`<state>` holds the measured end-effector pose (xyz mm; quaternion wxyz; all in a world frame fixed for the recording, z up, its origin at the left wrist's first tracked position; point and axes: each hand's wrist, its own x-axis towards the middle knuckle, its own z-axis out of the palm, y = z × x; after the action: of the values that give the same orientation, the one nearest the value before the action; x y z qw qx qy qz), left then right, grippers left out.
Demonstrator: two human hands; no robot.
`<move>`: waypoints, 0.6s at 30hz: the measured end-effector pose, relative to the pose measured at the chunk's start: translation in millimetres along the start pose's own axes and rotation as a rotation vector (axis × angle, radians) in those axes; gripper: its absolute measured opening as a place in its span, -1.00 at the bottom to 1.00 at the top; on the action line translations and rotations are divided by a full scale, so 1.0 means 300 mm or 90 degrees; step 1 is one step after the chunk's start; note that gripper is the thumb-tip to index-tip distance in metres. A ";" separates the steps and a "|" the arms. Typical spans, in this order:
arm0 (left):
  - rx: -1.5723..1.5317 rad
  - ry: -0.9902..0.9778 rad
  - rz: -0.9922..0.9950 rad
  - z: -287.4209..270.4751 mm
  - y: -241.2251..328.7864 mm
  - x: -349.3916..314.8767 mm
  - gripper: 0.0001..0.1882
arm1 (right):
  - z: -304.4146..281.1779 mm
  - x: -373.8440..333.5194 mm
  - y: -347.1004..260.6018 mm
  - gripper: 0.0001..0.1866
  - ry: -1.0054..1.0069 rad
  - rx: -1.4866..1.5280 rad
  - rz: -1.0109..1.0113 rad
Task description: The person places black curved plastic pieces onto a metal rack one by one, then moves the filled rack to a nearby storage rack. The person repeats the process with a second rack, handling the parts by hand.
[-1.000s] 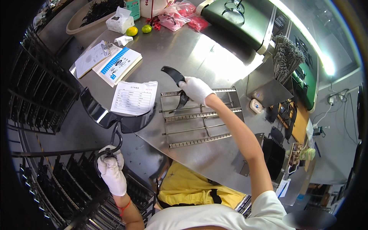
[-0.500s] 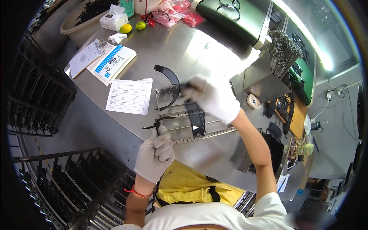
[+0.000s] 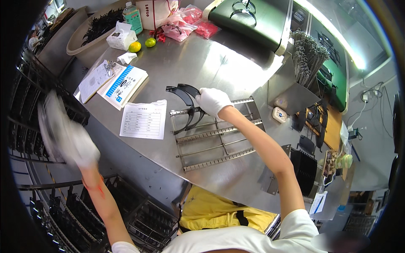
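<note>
My right hand [image 3: 214, 102], in a white glove, is closed on curved black plastic strips [image 3: 188, 90]. Their bowed lengths hang over the far left corner of a slotted metal rack [image 3: 219, 160], which lies flat on the steel table. My left hand [image 3: 76, 141], also gloved, is out past the table's left edge. It is beside a standing rack of black parts [image 3: 31, 137]. Motion smears its fingers, so whether it holds anything cannot be made out.
A printed form [image 3: 143, 120], a notebook [image 3: 123, 88] and a clipboard [image 3: 95, 82] lie at the table's left. Behind them are a tissue box [image 3: 122, 36] and two fruits. A metal bin of wire hooks [image 3: 291, 86] stands at the right. Another loaded rack [image 3: 84, 211] is below left.
My left hand has swung from the metal rack out to the left; the small black piece no longer shows in it. My right hand now grips the curved strips, and the rack's bars are bare.
</note>
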<state>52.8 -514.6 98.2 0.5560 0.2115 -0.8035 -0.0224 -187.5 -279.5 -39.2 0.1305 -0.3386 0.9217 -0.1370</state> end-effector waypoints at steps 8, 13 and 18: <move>-0.030 -0.293 -0.120 0.389 -0.085 -0.208 -0.61 | -0.103 0.192 0.287 -0.54 0.062 0.004 0.028; -0.204 -0.287 -0.439 0.352 0.038 -0.623 -0.63 | -0.337 0.483 0.369 -0.35 0.304 -0.014 0.144; -0.180 -0.284 -0.547 0.323 0.056 -0.777 -0.70 | -0.454 0.820 0.576 -0.28 0.570 -0.260 0.089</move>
<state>28.2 -433.5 -140.3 0.3344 0.4362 -0.7320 -0.4026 -515.7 -292.9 -8.0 -0.3385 -0.2022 0.9158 -0.0767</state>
